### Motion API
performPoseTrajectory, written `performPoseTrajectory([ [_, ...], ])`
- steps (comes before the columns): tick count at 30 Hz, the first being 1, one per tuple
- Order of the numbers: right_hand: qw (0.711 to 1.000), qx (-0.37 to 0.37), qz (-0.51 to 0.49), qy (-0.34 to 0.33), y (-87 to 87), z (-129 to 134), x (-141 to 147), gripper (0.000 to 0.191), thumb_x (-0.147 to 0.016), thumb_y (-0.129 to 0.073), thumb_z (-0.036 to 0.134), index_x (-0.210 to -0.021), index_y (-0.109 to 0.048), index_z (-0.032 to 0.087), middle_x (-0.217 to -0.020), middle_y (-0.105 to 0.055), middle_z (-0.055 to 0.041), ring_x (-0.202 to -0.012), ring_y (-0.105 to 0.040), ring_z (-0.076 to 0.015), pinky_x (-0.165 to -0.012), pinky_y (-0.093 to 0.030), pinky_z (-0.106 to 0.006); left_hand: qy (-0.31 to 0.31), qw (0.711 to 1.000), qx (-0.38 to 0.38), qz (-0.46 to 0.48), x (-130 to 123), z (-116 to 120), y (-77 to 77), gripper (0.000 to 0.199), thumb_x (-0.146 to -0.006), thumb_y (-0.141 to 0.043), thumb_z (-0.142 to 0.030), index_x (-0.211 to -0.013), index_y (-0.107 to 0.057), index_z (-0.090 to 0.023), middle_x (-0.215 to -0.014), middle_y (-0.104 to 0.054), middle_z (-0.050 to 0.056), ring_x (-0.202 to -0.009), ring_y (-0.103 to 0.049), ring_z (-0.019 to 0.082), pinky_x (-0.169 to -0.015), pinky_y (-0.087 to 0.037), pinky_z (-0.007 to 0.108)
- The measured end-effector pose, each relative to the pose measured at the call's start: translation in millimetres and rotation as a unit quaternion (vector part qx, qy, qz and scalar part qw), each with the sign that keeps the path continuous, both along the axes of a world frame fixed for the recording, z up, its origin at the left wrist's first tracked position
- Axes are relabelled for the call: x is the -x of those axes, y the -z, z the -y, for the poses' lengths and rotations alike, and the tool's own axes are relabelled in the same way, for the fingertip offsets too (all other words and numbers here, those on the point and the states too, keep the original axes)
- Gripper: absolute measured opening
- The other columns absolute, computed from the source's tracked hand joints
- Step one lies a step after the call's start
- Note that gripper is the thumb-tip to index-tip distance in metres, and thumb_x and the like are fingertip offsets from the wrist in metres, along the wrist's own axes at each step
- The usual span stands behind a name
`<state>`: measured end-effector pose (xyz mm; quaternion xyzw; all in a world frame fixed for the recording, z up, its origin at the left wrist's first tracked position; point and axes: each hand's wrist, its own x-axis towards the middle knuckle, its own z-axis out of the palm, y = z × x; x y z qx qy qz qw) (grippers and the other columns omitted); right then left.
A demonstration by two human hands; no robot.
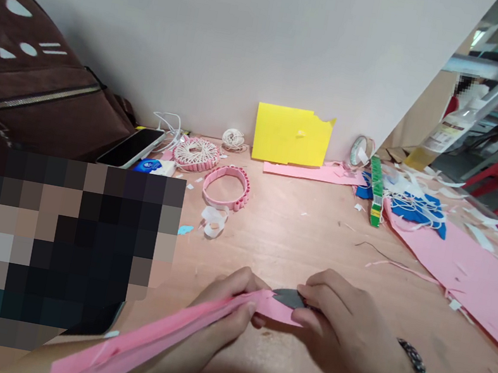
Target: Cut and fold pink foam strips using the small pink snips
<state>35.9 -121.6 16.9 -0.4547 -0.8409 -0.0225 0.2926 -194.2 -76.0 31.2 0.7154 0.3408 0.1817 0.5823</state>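
Wooden table point(287, 245) live: light, floppy pink foam strip point(140, 338) pinched up!
Left hand point(222, 310) and right hand point(340, 325), fingers clenched on it, beside a dark grey piece point(288, 297).

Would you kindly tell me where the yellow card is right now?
The yellow card stands against the back wall, upper middle of the head view, between a coil of white cord and a tape roll.

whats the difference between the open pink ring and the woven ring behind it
The pink ring is open in the middle, with the table showing through, while the woven ring is filled with white cord webbing. The pink ring is a plain band, while the woven ring looks denser and more intricate. The pink ring lies nearer the person, and the woven ring sits further back, towards the wall. Both have pink rims and lie flat on the wooden table.
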Motion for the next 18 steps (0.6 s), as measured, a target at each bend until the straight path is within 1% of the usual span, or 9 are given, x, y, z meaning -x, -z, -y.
performPoseTrajectory([
  [5,1.0,-0.024,0.009,-0.014,-0.6,1.0,1.1,0.02,-0.097,-0.043,0.028,-0.091,-0.055,0.014,-0.077,-0.064,-0.0066,-0.064,-0.057,-0.0167,-0.05,-0.046,-0.027,-0.001,1.0,-0.007,0.012,-0.3,-1.2,1.5,0.02,-0.097,-0.04,-0.034,-0.09,-0.054,-0.021,-0.092,-0.056,-0.001,-0.088,-0.049,0.014,-0.081,-0.035,0.025],
  [9,1.0,-0.005,-0.005,0.001,1.7,4.2,2.9,0.019,-0.097,-0.045,0.029,-0.092,-0.056,0.015,-0.078,-0.063,-0.0061,-0.064,-0.056,-0.0164,-0.051,-0.046,-0.027,0.003,0.999,0.037,0.017,-0.6,-5.0,-3.1,0.021,-0.094,-0.044,-0.037,-0.088,-0.054,-0.02,-0.089,-0.057,0.0,-0.086,-0.051,0.016,-0.08,-0.038,0.027],
  [10,1.0,0.009,-0.028,0.01,2.2,4.4,3.0,0.018,-0.096,-0.046,0.03,-0.093,-0.057,0.015,-0.079,-0.063,-0.0057,-0.065,-0.057,-0.0161,-0.053,-0.047,-0.027,0.001,0.999,0.049,0.019,-1.1,-6.0,-3.9,0.022,-0.093,-0.045,-0.038,-0.087,-0.054,-0.02,-0.088,-0.058,0.0,-0.084,-0.052,0.016,-0.078,-0.039,0.027],
  [12,0.991,0.047,-0.115,0.048,2.5,3.4,2.2,0.015,-0.095,-0.049,0.031,-0.095,-0.057,0.017,-0.081,-0.062,-0.0044,-0.067,-0.058,-0.0146,-0.055,-0.049,-0.025,-0.005,0.998,0.063,0.018,-3.1,-7.4,-3.2,0.024,-0.092,-0.045,-0.039,-0.084,-0.054,-0.019,-0.085,-0.059,0.001,-0.081,-0.053,0.016,-0.076,-0.041,0.027],
  [14,0.967,0.08,-0.213,0.111,1.2,0.7,0.3,0.012,-0.095,-0.05,0.029,-0.096,-0.056,0.019,-0.081,-0.061,-0.0029,-0.068,-0.059,-0.0129,-0.056,-0.05,-0.023,-0.013,0.997,0.073,0.024,-5.9,-7.7,1.2,0.027,-0.092,-0.043,-0.039,-0.078,-0.053,-0.018,-0.081,-0.059,0.002,-0.079,-0.054,0.016,-0.075,-0.042,0.027],
  [15,0.956,0.087,-0.245,0.139,0.1,-0.7,-0.5,0.011,-0.095,-0.049,0.028,-0.096,-0.056,0.019,-0.082,-0.06,-0.0028,-0.068,-0.059,-0.0126,-0.056,-0.05,-0.022,-0.017,0.996,0.084,0.03,-7.3,-7.4,4.5,0.028,-0.092,-0.043,-0.039,-0.075,-0.053,-0.017,-0.079,-0.059,0.003,-0.078,-0.055,0.016,-0.075,-0.042,0.028],
  [16,0.948,0.092,-0.26,0.156,-1.5,-1.7,-1.1,0.011,-0.095,-0.048,0.027,-0.096,-0.056,0.02,-0.083,-0.06,-0.003,-0.069,-0.059,-0.0126,-0.055,-0.049,-0.022,-0.021,0.994,0.101,0.04,-8.5,-7.0,8.0,0.03,-0.091,-0.045,-0.039,-0.073,-0.053,-0.017,-0.077,-0.059,0.003,-0.077,-0.056,0.016,-0.076,-0.043,0.028],
  [17,0.948,0.098,-0.26,0.154,-3.3,-1.9,-0.9,0.011,-0.095,-0.048,0.028,-0.095,-0.056,0.02,-0.083,-0.06,-0.0033,-0.069,-0.059,-0.0129,-0.055,-0.049,-0.022,-0.027,0.991,0.123,0.055,-9.5,-6.5,11.4,0.03,-0.09,-0.047,-0.039,-0.072,-0.053,-0.016,-0.075,-0.059,0.004,-0.076,-0.057,0.016,-0.076,-0.043,0.028],
  [18,0.953,0.109,-0.248,0.135,-5.3,-1.3,-0.1,0.012,-0.095,-0.048,0.028,-0.095,-0.056,0.02,-0.084,-0.06,-0.0033,-0.07,-0.059,-0.0131,-0.056,-0.049,-0.023,-0.032,0.986,0.148,0.071,-10.0,-5.9,14.5,0.03,-0.089,-0.05,-0.041,-0.072,-0.053,-0.016,-0.073,-0.06,0.004,-0.074,-0.057,0.016,-0.075,-0.043,0.028],
])
